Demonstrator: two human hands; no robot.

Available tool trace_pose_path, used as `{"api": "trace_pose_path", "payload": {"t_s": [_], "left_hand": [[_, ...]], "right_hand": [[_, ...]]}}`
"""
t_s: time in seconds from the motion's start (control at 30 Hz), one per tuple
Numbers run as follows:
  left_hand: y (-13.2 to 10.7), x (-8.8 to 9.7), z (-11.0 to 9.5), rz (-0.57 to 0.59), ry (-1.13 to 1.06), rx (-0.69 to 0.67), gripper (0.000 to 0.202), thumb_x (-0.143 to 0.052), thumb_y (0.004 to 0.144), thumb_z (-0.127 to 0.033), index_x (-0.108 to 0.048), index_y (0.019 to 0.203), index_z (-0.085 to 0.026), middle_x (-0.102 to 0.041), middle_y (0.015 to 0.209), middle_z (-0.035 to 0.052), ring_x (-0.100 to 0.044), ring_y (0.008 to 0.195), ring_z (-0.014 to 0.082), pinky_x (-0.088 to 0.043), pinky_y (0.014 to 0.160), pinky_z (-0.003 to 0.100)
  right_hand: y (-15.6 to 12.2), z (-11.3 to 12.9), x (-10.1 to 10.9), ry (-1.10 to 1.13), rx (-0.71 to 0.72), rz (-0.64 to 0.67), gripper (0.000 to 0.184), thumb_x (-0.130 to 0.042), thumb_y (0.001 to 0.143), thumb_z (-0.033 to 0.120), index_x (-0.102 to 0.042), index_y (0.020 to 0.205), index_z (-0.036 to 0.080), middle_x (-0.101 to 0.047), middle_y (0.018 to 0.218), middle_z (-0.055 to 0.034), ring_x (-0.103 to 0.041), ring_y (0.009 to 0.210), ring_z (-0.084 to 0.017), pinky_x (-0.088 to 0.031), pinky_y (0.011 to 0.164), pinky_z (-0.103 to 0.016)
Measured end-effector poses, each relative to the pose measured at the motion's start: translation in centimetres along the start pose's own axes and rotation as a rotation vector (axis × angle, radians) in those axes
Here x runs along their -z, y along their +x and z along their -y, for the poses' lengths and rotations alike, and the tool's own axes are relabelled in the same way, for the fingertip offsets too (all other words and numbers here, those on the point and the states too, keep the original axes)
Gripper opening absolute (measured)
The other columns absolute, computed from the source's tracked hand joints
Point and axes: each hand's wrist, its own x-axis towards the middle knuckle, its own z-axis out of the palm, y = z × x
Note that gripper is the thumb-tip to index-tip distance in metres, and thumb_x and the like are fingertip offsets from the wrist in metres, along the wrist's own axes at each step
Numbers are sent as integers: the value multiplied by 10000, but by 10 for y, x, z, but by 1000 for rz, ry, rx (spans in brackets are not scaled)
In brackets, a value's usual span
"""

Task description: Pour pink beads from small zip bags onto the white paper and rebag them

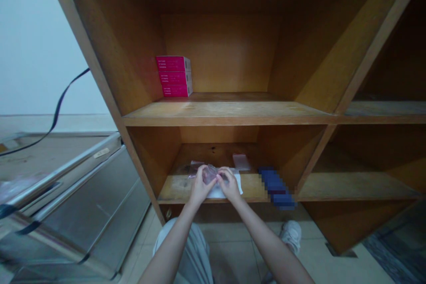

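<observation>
Both my hands meet over the lower shelf (173,193) of a wooden cabinet. My left hand (199,187) and my right hand (229,183) pinch a small clear plastic bag (209,173) between them, fingers closed on it. Under the hands lies a white sheet (237,185). More clear bags (193,166) lie just behind, and a small pale packet (241,161) sits deeper on the same shelf. A stack of three pink boxes (175,76) stands at the back left of the upper shelf (226,111).
A blurred dark blue object (277,187) lies at the shelf's right front edge. A metal cabinet (76,195) stands on the left with a black cable (58,106) above it. Further open compartments extend to the right. My knee and shoe show on the tiled floor below.
</observation>
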Motion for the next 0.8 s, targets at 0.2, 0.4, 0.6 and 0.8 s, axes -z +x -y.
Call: {"api": "trace_pose_path", "payload": {"t_s": [0.2, 0.4, 0.6, 0.8], "left_hand": [[-3, -6, 8, 31, -166, 98, 556, -655, 602, -345, -401, 1071, -188, -488, 727, -21, -477, 598, 97, -393, 562, 216], [5, 0, 10, 55, -442, 311, 323, -575, 674, -401, -530, 874, -151, -466, 557, -44, -431, 478, 69, -336, 459, 171], [5, 5, 19, 123, -551, 516, 371, -634, 589, -452, -601, 756, -123, -493, 509, -33, -397, 402, 55, -296, 366, 161], [0, 3, 28, 94, -543, 522, 405, -636, 578, -467, -631, 775, -113, -520, 497, -22, -410, 386, 61, -348, 375, 178]], "right_hand": [[0, -3, -2, 31, -52, -41, 123, -446, 803, 225, -549, 744, 190, -550, 797, -46, -517, 798, -158, -417, 733, -291], [-1, -6, -3, 48, -102, -99, 128, -437, 796, 221, -520, 703, 191, -546, 757, -34, -513, 760, -152, -412, 705, -277], [-1, -9, -4, 39, -125, -79, 113, -449, 790, 227, -529, 720, 191, -556, 742, -31, -521, 745, -153, -412, 692, -266], [-1, -9, -4, 12, -150, -46, 132, -444, 799, 244, -541, 729, 188, -562, 739, -32, -524, 735, -156, -410, 680, -260]]}}
